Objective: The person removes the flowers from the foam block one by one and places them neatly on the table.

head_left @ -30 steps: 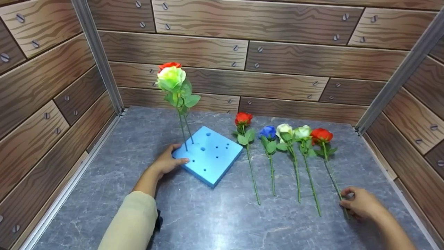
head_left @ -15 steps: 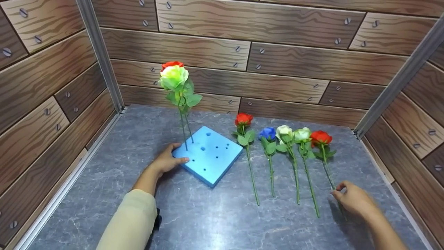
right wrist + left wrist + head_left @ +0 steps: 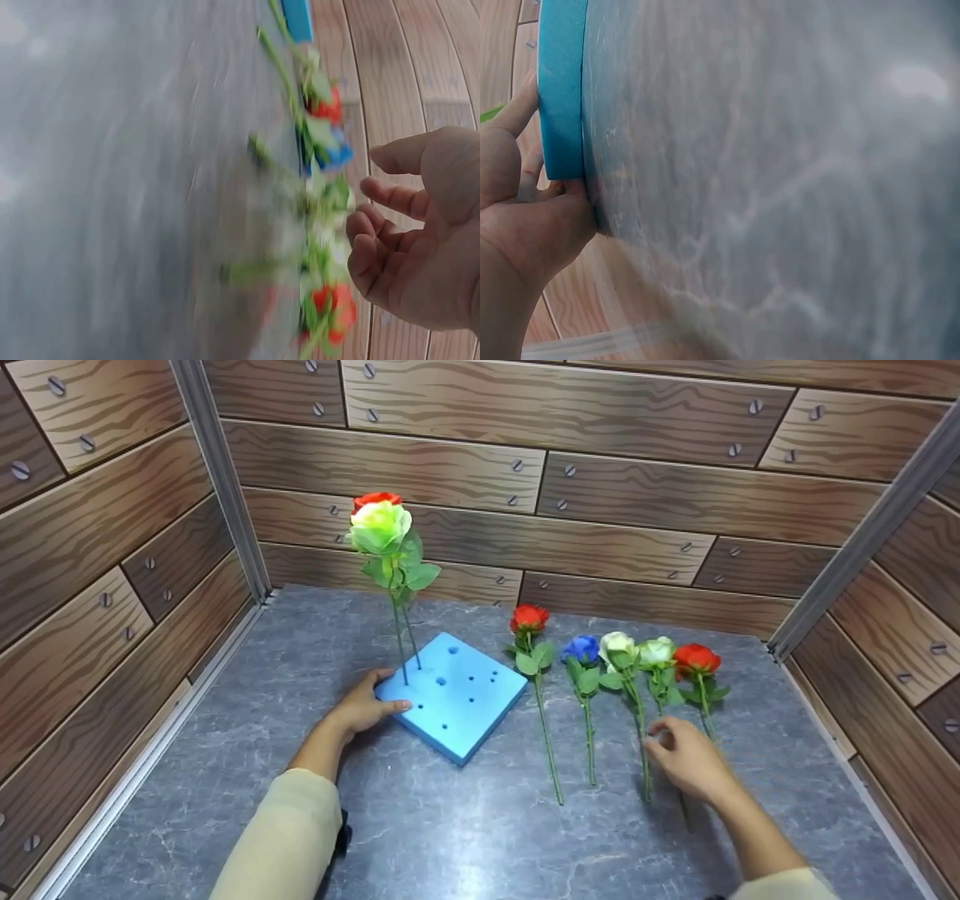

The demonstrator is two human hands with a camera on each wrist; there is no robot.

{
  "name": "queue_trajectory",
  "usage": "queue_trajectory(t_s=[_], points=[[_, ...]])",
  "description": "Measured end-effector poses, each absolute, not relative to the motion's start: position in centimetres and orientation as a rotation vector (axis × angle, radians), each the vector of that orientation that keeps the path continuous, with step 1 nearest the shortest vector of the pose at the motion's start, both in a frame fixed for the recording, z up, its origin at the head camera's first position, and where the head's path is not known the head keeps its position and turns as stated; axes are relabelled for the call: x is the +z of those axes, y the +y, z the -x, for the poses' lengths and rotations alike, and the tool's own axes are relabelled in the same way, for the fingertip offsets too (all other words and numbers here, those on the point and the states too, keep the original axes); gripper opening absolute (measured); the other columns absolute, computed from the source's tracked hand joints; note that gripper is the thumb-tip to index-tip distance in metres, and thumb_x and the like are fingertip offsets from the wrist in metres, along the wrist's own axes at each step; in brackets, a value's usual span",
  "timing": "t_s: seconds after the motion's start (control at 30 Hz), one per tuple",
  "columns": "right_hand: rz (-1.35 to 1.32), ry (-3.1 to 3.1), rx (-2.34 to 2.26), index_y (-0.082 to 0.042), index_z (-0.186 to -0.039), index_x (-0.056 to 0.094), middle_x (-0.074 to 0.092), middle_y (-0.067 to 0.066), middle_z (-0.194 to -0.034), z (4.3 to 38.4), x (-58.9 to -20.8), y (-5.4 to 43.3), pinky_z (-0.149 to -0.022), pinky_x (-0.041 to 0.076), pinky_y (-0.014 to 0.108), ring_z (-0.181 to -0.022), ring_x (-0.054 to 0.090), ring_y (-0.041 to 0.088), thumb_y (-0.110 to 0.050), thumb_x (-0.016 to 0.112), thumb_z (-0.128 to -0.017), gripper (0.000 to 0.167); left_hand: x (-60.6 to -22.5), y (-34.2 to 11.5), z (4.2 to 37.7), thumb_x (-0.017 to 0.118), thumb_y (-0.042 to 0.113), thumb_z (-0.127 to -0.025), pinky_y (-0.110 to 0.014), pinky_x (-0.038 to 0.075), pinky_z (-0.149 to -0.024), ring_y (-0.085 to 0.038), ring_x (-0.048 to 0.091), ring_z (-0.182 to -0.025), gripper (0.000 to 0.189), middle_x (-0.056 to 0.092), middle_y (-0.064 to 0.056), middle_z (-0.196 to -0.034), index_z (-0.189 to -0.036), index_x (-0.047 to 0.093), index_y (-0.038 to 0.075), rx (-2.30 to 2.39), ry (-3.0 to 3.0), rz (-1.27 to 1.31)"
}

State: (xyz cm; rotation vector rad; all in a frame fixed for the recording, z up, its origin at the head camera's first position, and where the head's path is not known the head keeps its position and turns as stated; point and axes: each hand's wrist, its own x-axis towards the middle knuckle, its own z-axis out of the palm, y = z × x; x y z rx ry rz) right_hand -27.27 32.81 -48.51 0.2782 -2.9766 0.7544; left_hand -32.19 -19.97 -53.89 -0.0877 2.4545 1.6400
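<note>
My left hand (image 3: 365, 709) grips the left corner of a blue foam block (image 3: 480, 705) with holes in its top, the thumb lying over the upper face. Standing upright in the block are a pale green rose (image 3: 381, 526) and a red rose (image 3: 376, 499) behind it. My right hand (image 3: 686, 756), its fingers loosely bent, hovers over the stems of a white rose (image 3: 618, 645) and a greenish-white rose (image 3: 657, 651). Nothing shows between thumb and fingers (image 3: 390, 196) in the right wrist view. Part of the greenish-white rose's stem is hidden behind this hand.
To the right of the block, a red rose (image 3: 529, 618) and a blue rose (image 3: 581, 649) lie on the grey marbled table (image 3: 450, 840). Another red rose (image 3: 697, 658) lies at the row's right end. Wood-patterned walls (image 3: 442, 480) enclose the back and sides.
My right hand has left the stem of the rightmost red rose and moved left over the white and greenish-white roses' stems. The left hand keeps its hold on the block.
</note>
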Motion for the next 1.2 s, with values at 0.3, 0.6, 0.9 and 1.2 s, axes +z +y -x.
queue_trajectory(t_s=[0.3, 0.6, 0.9, 1.2], points=[[-0.423, -2.837, 1.074, -0.003, -0.116, 0.072, 0.075, 0.015, -0.113, 29.7, -48.9, 23.5, -0.102, 0.057, 0.052, -0.106, 0.07, 0.03, -0.007, 0.071, -0.102, 0.015, -53.7, -20.0, 32.1, 0.081, 0.033, -0.099, -0.061, 0.02, -0.137, -0.046, 0.022, -0.167, 0.086, 0.027, -0.026, -0.177, -0.168, 0.035, 0.009, 1.628, 2.472, 0.087], [-0.624, -2.7, 1.545, 0.001, -0.12, 0.069, 0.073, 0.018, -0.114, 32.3, -49.9, 13.8, -0.088, 0.058, 0.031, -0.099, 0.069, 0.02, -0.005, 0.067, -0.104, 0.017, -53.6, -20.0, 32.2, 0.082, 0.033, -0.098, -0.061, 0.02, -0.137, -0.046, 0.022, -0.167, 0.086, 0.027, -0.025, -0.177, -0.167, 0.037, 0.011, 1.653, 2.46, 0.111], [-0.573, -2.535, 1.954, 0.006, -0.121, 0.067, 0.069, 0.015, -0.112, 34.4, -50.4, 5.8, -0.087, 0.066, 0.04, -0.095, 0.072, 0.021, -0.005, 0.066, -0.105, 0.02, -53.8, -20.0, 32.1, 0.083, 0.032, -0.097, -0.06, 0.024, -0.136, -0.045, 0.026, -0.166, 0.085, 0.031, -0.024, -0.176, -0.166, 0.039, 0.01, 1.662, 2.483, 0.104], [-0.554, -2.519, 1.936, 0.004, -0.123, 0.068, 0.073, 0.014, -0.113, 35.8, -52.0, 1.4, -0.078, 0.06, 0.023, -0.091, 0.066, 0.011, -0.01, 0.073, -0.102, 0.026, -54.1, -19.8, 32.5, 0.085, 0.031, -0.095, -0.059, 0.027, -0.135, -0.043, 0.033, -0.163, 0.084, 0.038, -0.023, -0.173, -0.164, 0.043, 0.009, 1.656, 2.521, 0.134]])
